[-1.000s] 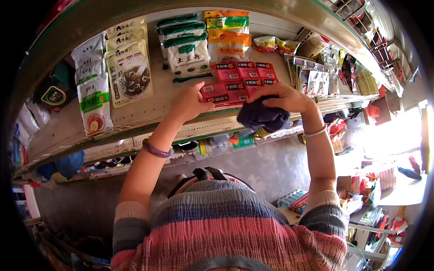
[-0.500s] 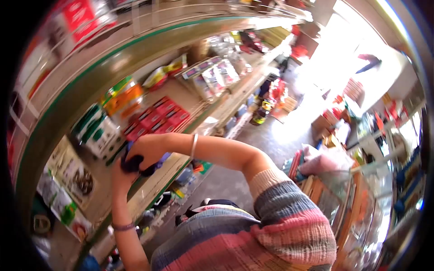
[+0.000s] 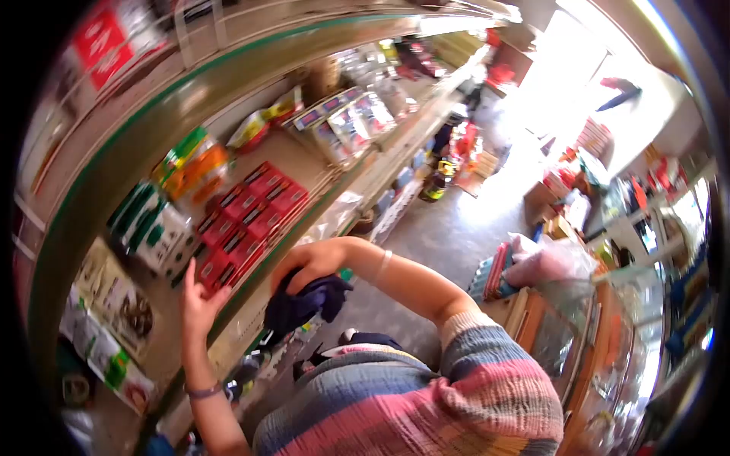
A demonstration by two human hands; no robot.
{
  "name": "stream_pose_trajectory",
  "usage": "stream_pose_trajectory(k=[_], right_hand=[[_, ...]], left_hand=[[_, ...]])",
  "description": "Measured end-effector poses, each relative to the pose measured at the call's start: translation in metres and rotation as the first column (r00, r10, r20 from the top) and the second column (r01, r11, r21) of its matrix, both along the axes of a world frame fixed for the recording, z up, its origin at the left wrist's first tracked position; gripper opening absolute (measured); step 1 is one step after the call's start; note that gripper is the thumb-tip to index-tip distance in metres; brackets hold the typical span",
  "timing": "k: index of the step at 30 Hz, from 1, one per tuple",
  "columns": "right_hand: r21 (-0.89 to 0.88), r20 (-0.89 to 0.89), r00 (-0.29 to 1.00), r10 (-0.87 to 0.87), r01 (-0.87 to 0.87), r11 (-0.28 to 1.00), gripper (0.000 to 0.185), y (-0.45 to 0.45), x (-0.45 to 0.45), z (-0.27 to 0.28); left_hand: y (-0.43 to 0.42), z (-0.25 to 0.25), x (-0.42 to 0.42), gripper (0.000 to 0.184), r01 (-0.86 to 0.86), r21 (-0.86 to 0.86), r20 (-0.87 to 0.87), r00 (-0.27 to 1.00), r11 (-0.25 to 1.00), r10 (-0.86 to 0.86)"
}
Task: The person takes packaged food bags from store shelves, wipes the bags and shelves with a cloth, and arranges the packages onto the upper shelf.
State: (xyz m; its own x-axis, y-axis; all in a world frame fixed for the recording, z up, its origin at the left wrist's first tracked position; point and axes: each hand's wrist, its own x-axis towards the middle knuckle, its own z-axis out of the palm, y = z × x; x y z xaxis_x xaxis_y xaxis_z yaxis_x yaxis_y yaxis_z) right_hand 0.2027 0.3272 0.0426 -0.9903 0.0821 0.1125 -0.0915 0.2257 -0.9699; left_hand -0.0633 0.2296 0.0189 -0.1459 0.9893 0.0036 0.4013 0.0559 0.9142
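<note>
A crumpled dark navy cloth [image 3: 308, 305] hangs from my right hand [image 3: 310, 262], whose fingers are wrapped round its top, just off the shelf's front edge. My left hand [image 3: 199, 304] has its fingers apart and holds nothing. It is over the shelf edge beside several small red boxes [image 3: 255, 205], set in rows; whether it touches the nearest box I cannot tell. Left of these boxes stand green-and-white packets [image 3: 156, 232] and an orange-and-green bag [image 3: 194, 167].
A tray of small packs [image 3: 346, 125] sits farther along the shelf [image 3: 304, 156]. Beige packets [image 3: 114, 296] are at the left. An upper shelf with a green edge [image 3: 152, 99] runs overhead. Glass display cases [image 3: 563, 334] and a pink plastic bag [image 3: 547, 258] stand at the right.
My hands were together on the dark cloth over the shelf. The right hand has carried the cloth rightward, off the shelf edge. My left hand has let go and spread its fingers.
</note>
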Motion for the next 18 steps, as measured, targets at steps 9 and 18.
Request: stream_pose_trajectory(k=[9, 18], right_hand=[[-0.781, 0.303, 0.846, -0.438, 0.484, 0.394, 0.032, -0.053, 0.012, -0.058], [-0.954, 0.251, 0.929, -0.272, 0.285, 0.095, 0.040, -0.082, -0.019, -0.095]], left_hand=[[-0.040, 0.039, 0.065, 0.046, 0.163, 0.637, -0.538, 0.794, 0.753, 0.283], [-0.105, -0.018, 0.085, 0.049, 0.278, 0.402, -0.731, 0.671, 0.873, 0.123]])
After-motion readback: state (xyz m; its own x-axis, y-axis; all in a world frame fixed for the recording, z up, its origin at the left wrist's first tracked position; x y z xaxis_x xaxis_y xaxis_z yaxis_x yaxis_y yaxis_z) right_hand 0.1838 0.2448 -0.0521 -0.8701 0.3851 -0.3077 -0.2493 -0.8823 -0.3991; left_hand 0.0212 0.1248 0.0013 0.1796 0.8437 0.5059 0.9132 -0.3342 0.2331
